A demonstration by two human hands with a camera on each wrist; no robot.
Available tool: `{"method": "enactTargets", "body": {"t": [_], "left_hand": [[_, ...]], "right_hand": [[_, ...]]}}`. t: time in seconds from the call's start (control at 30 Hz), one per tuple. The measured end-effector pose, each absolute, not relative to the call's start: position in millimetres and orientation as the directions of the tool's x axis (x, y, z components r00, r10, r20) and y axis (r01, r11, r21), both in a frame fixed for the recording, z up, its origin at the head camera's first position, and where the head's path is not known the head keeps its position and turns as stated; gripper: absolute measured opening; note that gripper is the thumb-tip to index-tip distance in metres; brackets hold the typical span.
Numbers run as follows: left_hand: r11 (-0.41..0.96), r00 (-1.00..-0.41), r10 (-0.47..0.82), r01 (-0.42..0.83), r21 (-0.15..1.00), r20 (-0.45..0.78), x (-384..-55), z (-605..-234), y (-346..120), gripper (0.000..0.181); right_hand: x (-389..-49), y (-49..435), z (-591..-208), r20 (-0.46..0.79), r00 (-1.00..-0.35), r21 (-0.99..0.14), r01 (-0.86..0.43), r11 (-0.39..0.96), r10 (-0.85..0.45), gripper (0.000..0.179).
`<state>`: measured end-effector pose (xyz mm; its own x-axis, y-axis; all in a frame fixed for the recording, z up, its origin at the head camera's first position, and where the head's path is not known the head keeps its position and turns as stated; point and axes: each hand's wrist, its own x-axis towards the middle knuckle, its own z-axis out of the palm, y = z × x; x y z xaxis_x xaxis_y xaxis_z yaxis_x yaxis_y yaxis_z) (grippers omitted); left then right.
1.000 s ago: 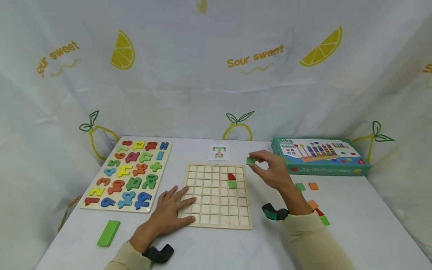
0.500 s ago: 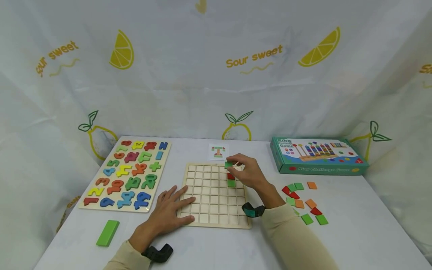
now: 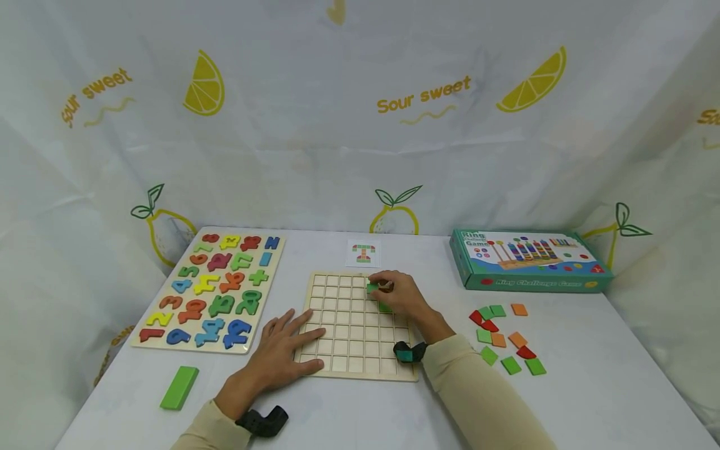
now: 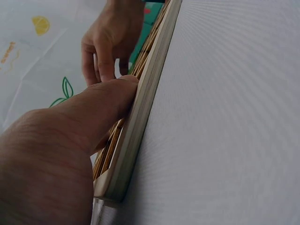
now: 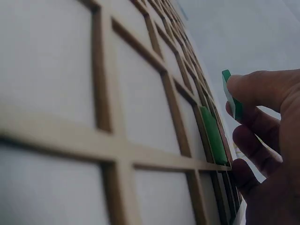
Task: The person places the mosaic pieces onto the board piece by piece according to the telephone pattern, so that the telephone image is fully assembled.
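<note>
My right hand pinches a green square tile between thumb and fingers, over the upper right of the wooden grid board. In the right wrist view that held tile is tilted, its edge apart from the grid bars. Another green tile sits in a cell below it; the red quarter-round piece beyond is mostly hidden by the hand. My left hand rests with fingers spread on the board's left edge, and its thumb lies along the rim in the left wrist view.
A card with a coloured pattern lies behind the board. Several loose green, red and orange pieces lie to the right, before a boxed ring game. A number puzzle board and a green block stand left.
My right hand has carried the green tile left from beside the board, over its top edge, and down close to the upper right cells. The left hand stays put.
</note>
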<state>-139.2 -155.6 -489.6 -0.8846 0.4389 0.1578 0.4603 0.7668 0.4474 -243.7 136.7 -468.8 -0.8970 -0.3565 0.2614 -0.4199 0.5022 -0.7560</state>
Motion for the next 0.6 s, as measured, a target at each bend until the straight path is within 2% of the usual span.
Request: {"method": "enactTargets", "body": {"t": [0.33,0.6], "left_hand": [[0.768,-0.881,0.445,0.469,0.436,0.164,-139.6,-489.0,-155.0,0.062],[0.770,-0.882,0.441,0.466,0.436,0.165,-139.5,-489.2,-155.5,0.062]], "right_hand": [[-244.6,136.1,-472.0,0.199,-0.917,-0.748,-0.370,0.552,-0.345,0.026],[-247.9,135.2,-474.7,0.201,-0.903,-0.708,-0.402,0.580,-0.380,0.028]]}}
